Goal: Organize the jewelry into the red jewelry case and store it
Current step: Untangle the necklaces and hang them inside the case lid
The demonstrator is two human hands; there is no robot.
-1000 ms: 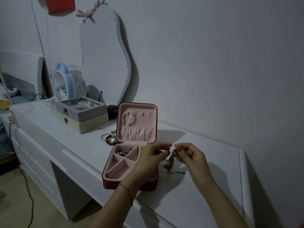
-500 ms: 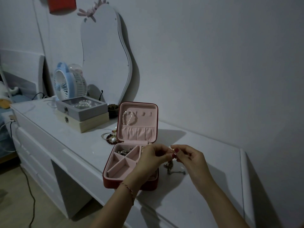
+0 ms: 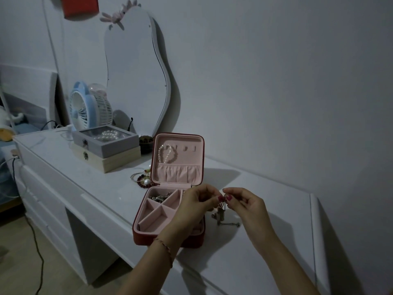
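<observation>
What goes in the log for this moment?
left hand: pinches chain | right hand: pinches chain | red jewelry case: open | chain: outside case

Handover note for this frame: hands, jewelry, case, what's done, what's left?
Left hand and right hand both pinch a metal chain that hangs just right of the open red jewelry case.
Done: pearl strand hung in lid; small metal pieces in a rear compartment.
Left: chain, the beaded bracelets on the dresser behind the case, then close and store.
</observation>
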